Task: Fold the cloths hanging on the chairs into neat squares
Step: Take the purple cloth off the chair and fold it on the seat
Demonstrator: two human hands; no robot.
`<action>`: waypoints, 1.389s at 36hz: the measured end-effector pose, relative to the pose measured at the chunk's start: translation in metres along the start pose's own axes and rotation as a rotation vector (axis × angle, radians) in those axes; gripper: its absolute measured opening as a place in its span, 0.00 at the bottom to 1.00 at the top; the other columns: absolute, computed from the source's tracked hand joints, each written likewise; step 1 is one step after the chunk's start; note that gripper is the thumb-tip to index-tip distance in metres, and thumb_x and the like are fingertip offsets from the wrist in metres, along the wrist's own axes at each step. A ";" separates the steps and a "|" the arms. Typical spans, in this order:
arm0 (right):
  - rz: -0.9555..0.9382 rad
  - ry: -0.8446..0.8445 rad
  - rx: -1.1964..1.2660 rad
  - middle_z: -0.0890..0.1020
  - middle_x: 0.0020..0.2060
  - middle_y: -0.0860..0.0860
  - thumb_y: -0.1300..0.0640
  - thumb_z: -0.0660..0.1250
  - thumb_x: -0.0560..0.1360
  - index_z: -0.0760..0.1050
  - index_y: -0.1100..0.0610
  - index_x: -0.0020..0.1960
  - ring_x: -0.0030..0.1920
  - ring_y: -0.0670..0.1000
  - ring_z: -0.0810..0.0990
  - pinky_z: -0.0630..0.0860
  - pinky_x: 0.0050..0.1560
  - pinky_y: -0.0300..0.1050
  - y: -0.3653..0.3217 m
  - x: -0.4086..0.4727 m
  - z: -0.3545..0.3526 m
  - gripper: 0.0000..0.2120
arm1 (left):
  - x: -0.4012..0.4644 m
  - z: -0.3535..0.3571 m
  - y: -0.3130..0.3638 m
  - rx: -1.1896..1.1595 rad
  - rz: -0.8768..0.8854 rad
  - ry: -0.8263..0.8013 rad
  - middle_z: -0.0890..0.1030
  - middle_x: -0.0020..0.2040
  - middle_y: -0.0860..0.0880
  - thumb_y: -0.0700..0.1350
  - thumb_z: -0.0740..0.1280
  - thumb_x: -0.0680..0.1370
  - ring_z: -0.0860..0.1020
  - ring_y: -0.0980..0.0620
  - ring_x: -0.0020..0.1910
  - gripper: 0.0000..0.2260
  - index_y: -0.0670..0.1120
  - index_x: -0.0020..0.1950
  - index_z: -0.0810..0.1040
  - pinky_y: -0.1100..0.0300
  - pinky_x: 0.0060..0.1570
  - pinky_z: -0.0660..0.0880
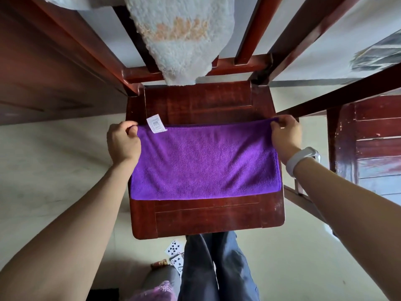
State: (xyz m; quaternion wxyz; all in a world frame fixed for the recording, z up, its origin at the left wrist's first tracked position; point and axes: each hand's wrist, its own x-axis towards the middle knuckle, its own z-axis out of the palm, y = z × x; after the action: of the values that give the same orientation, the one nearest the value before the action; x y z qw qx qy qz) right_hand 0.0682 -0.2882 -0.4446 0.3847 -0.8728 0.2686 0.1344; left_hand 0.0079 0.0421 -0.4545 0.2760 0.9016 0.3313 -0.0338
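Note:
A purple cloth point(204, 161) lies folded in a wide rectangle on the seat of a dark red wooden chair point(208, 218). Its white care label point(156, 123) sticks out at the far left corner. My left hand point(123, 142) pinches the far left corner of the cloth. My right hand point(285, 133), with a white band on the wrist, pinches the far right corner. A fluffy pale blue cloth with orange marks point(180, 38) hangs over the chair's backrest, its lower end just above the seat.
A second dark red chair point(373, 144) stands to the right. A table edge point(338, 94) runs diagonally above it. Playing cards point(173, 248) lie on the pale floor by my legs point(217, 268). A wooden panel fills the upper left.

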 end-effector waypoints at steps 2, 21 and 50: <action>0.030 0.004 -0.026 0.79 0.47 0.55 0.64 0.60 0.75 0.75 0.62 0.57 0.48 0.52 0.76 0.66 0.45 0.33 -0.003 0.000 0.001 0.12 | 0.002 0.003 -0.001 0.051 0.016 -0.016 0.77 0.53 0.35 0.38 0.60 0.77 0.72 0.38 0.55 0.11 0.41 0.55 0.79 0.53 0.53 0.66; -0.816 -0.160 -0.672 0.80 0.44 0.55 0.61 0.67 0.67 0.81 0.55 0.49 0.46 0.61 0.77 0.72 0.44 0.56 -0.036 -0.045 0.053 0.12 | -0.015 0.021 0.037 0.292 0.804 -0.144 0.81 0.48 0.51 0.46 0.59 0.74 0.68 0.50 0.54 0.13 0.47 0.51 0.81 0.49 0.50 0.64; -0.817 0.093 -0.535 0.79 0.50 0.54 0.61 0.61 0.71 0.76 0.57 0.53 0.52 0.56 0.75 0.62 0.61 0.54 -0.034 -0.050 0.066 0.12 | -0.037 0.034 0.055 0.344 0.607 0.034 0.77 0.56 0.47 0.41 0.60 0.69 0.74 0.44 0.57 0.16 0.46 0.56 0.76 0.44 0.62 0.62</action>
State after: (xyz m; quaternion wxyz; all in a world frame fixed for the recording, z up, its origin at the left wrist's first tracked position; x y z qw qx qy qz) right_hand 0.0446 -0.2014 -0.4464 0.1558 -0.9801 -0.1227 -0.0022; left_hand 0.0174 -0.0312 -0.4482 0.1120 0.9928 0.0423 0.0095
